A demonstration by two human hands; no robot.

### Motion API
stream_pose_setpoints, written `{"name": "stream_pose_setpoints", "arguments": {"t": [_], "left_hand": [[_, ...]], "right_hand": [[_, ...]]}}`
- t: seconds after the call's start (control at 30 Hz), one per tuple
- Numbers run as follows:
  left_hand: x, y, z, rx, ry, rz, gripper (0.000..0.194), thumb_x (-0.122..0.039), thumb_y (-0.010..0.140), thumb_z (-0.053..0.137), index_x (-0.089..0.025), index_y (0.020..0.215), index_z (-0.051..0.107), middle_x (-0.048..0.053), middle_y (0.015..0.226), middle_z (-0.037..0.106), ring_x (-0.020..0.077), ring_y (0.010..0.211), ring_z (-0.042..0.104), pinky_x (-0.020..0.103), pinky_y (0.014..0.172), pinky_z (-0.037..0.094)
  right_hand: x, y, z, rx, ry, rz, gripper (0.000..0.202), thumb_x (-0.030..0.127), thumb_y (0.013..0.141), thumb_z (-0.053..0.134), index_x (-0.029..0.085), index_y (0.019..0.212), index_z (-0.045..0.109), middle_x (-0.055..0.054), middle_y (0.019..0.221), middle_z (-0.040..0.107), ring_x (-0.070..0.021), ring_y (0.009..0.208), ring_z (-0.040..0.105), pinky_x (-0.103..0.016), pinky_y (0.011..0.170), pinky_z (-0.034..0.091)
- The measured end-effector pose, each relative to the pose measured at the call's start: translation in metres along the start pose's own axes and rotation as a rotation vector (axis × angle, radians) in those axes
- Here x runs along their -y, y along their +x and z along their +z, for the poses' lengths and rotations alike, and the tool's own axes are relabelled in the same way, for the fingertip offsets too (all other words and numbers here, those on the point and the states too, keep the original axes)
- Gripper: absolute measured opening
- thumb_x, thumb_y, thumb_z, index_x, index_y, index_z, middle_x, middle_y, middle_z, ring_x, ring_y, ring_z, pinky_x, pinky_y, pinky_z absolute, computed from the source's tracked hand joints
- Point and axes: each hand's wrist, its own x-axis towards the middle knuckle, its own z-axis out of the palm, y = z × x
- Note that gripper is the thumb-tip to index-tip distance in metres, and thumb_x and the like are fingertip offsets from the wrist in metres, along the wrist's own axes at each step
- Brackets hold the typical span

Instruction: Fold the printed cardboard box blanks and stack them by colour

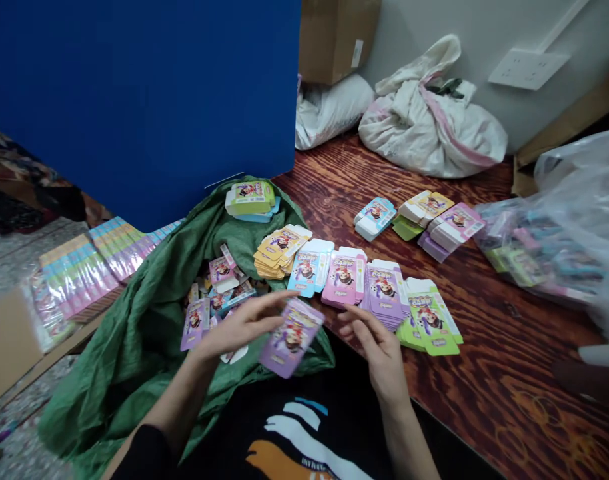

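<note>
My left hand (244,323) holds a flat purple cardboard box (292,340) with a cartoon figure on it, thumb and fingers at its upper left edge, in front of my shirt. My right hand (382,357) is a little apart from it, with fingers loosely bent and nothing seen in them. Its fingertips are near the pile of purple boxes (384,287). In the same row lie piles of yellow boxes (284,245), blue boxes (309,270), pink boxes (343,277) and green boxes (427,317). Mixed loose boxes (224,273) lie in the green sack (129,360) under my left arm.
More box stacks (442,217) stand farther back on the wooden table (489,320). A clear bag of boxes (549,247) is at the right, and white sacks (429,120) lie by the wall. A blue panel (149,100) stands at left, above wrapped packs (84,267).
</note>
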Motion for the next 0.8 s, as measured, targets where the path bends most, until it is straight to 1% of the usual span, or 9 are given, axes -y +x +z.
{"name": "stream_pose_setpoints", "arguments": {"t": [0.13,0.2,0.23,0.3,0.37,0.5,0.63,0.73,0.8], "left_hand": [[0.02,-0.045,-0.059,-0.372,0.316,-0.152,0.065,-0.059,0.09,0.058,-0.02,0.142,0.059,0.012,0.124,0.07,0.03,0.112,0.066,0.041,0.094,0.056],[0.03,-0.057,-0.071,-0.576,0.529,-0.197,0.07,-0.062,0.088,0.055,-0.016,0.14,0.059,0.015,0.134,0.066,0.0346,0.121,0.063,0.049,0.104,0.052],[0.033,-0.058,-0.07,-0.632,0.587,-0.192,0.07,-0.061,0.088,0.053,-0.014,0.14,0.059,0.016,0.139,0.063,0.0355,0.126,0.061,0.051,0.109,0.049],[0.033,-0.052,-0.058,-0.622,0.598,-0.122,0.066,-0.058,0.092,0.05,-0.014,0.142,0.057,0.016,0.147,0.058,0.034,0.132,0.058,0.051,0.114,0.046],[0.027,-0.035,-0.037,-0.508,0.546,-0.011,0.058,-0.052,0.097,0.05,-0.017,0.142,0.057,0.014,0.146,0.06,0.0305,0.134,0.058,0.049,0.115,0.046],[0.007,0.012,0.008,-0.313,0.566,0.198,0.042,-0.037,0.103,0.049,-0.019,0.14,0.058,0.013,0.142,0.064,0.0266,0.133,0.059,0.047,0.116,0.046],[-0.004,0.061,0.046,-0.146,0.643,0.37,0.039,-0.025,0.103,0.05,-0.018,0.141,0.056,0.016,0.14,0.063,0.0256,0.133,0.058,0.046,0.114,0.049],[-0.003,0.099,0.07,-0.102,0.768,0.458,0.041,-0.027,0.104,0.049,-0.017,0.143,0.054,0.019,0.148,0.057,0.0282,0.144,0.049,0.051,0.119,0.043],[0.002,0.122,0.083,-0.119,0.886,0.444,0.048,-0.034,0.104,0.05,-0.016,0.148,0.049,0.021,0.158,0.047,0.0327,0.153,0.036,0.058,0.123,0.035]], "right_hand": [[-0.002,0.004,-0.016,-0.142,-0.099,-0.063,0.031,0.048,0.092,0.068,0.022,0.104,0.079,-0.008,0.094,0.079,-0.0194,0.076,0.072,-0.033,0.073,0.061],[-0.005,0.008,-0.02,-0.173,-0.129,-0.074,0.031,0.049,0.09,0.069,0.02,0.099,0.079,-0.007,0.088,0.079,-0.0199,0.073,0.072,-0.033,0.071,0.061],[-0.007,0.01,-0.02,-0.179,-0.139,-0.075,0.031,0.049,0.089,0.069,0.02,0.098,0.079,-0.007,0.087,0.078,-0.02,0.073,0.072,-0.033,0.07,0.061],[-0.011,0.014,-0.017,-0.164,-0.164,-0.084,0.031,0.048,0.09,0.067,0.02,0.097,0.079,-0.007,0.086,0.078,-0.0203,0.072,0.072,-0.033,0.07,0.061],[-0.015,0.016,-0.013,-0.124,-0.217,-0.118,0.03,0.046,0.091,0.064,0.02,0.097,0.078,-0.007,0.086,0.078,-0.0209,0.073,0.073,-0.034,0.071,0.06],[-0.025,0.018,-0.009,-0.072,-0.358,-0.214,0.028,0.04,0.093,0.06,0.02,0.096,0.079,-0.008,0.088,0.078,-0.0216,0.074,0.072,-0.036,0.075,0.059],[-0.026,0.01,-0.008,-0.086,-0.353,-0.221,0.027,0.039,0.094,0.06,0.021,0.097,0.079,-0.007,0.083,0.077,-0.0204,0.068,0.071,-0.034,0.069,0.059],[-0.016,0.005,-0.014,-0.078,-0.288,-0.164,0.027,0.04,0.097,0.059,0.022,0.104,0.078,-0.005,0.08,0.075,-0.0166,0.056,0.065,-0.03,0.058,0.056],[-0.006,0.009,-0.023,-0.142,-0.295,-0.193,0.026,0.039,0.099,0.058,0.022,0.106,0.077,-0.005,0.083,0.076,-0.0169,0.06,0.066,-0.03,0.06,0.056]]}}
